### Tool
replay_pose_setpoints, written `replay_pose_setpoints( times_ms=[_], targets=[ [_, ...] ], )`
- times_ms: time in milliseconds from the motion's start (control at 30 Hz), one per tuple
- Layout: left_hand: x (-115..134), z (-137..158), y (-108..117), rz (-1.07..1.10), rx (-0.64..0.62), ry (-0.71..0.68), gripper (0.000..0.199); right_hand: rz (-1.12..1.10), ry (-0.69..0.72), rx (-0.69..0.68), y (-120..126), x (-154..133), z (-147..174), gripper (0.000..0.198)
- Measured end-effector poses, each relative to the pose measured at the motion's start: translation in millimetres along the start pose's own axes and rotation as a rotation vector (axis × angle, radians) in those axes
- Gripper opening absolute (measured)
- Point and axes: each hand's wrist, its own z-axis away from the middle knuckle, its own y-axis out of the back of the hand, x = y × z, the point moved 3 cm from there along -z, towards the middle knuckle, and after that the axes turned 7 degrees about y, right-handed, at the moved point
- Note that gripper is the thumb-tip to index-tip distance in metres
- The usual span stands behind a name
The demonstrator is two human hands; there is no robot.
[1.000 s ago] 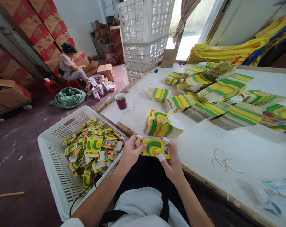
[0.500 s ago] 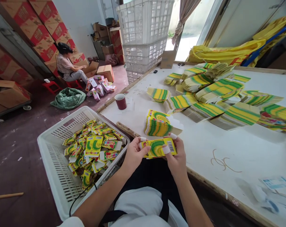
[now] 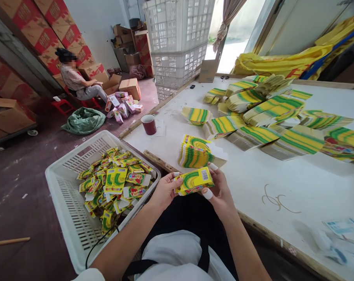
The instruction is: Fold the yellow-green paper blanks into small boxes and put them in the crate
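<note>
A small yellow-and-green carton [image 3: 194,180] is held over the table's front edge, opened out into a box shape with its barcode end to the right. My left hand [image 3: 166,190] grips its left end between thumb and fingers. Around the right end curls my right hand [image 3: 220,191], its fingers behind and its thumb along the lower edge. White tape wraps several fingertips. Just beyond stands a packed row of flat cartons [image 3: 196,152] on the white table [image 3: 244,179]. To my left, a white plastic basket [image 3: 64,195] holds many similar cartons [image 3: 116,181].
A maroon mug [image 3: 149,125] stands on the table's left side. More carton stacks [image 3: 270,113] spread across its back, and rubber bands [image 3: 278,203] lie at right. Beyond the basket, a person [image 3: 77,80] sits near cardboard boxes. White crates [image 3: 177,43] are piled behind the table.
The carton has gone from flattened to a box shape and tilted. My right thumb has moved off its face to the lower edge. The seated person leans further left.
</note>
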Motion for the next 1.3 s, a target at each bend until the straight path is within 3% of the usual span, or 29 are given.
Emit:
replay_pose_setpoints(
  times_ms=[167, 300, 400, 533, 633, 700, 800, 867, 967, 1033, 1133, 1300],
  targets=[
    [-14, -4, -4, -0.052, -0.014, 0.088, 0.037, 0.091, 0.002, 0.116, 0, -6, 2, 0.037],
    [-9, -5, 3, -0.182, 0.051, 0.042, 0.036, 0.133, -0.05, 0.035, -3, -10, 4, 0.041],
    [19, 3, 40, -0.342, 0.236, -0.112, 0.037, 0.158, -0.097, -0.019, 7, -3, 10, 0.054],
    [61, 37, 117, -0.653, 0.644, -0.345, 0.032, 0.252, -0.181, 0.041, 32, 17, 21, 0.05],
    [65, 60, 154, -0.939, 0.867, -0.43, 0.044, 0.299, -0.232, 0.082, 42, 26, 24, 0.046],
    [52, 60, 159, -1.205, 0.829, -0.462, 0.048, 0.327, -0.245, 0.073, 42, 27, 23, 0.045],
    [25, 37, 148, -1.583, 0.502, -0.441, 0.048, 0.351, -0.235, 0.045, 38, 27, 18, 0.045],
    [13, 19, 144, -1.724, 0.313, -0.401, 0.044, 0.366, -0.245, 0.035, 37, 29, 16, 0.045],
    [9, 0, 152, -1.872, 0.206, -0.359, 0.036, 0.385, -0.276, 0.049, 38, 35, 16, 0.048],
    [12, -7, 167, -1.941, 0.211, -0.343, 0.032, 0.399, -0.306, 0.071, 41, 40, 16, 0.049],
    [21, -11, 196, -2.009, 0.31, -0.299, 0.049, 0.439, -0.348, 0.098, 44, 45, 15, 0.048],
    [75, -15, 259, -1.993, 0.723, -0.212, 0.05, 0.541, -0.406, 0.085, 43, 46, 12, 0.045]
  ],
)
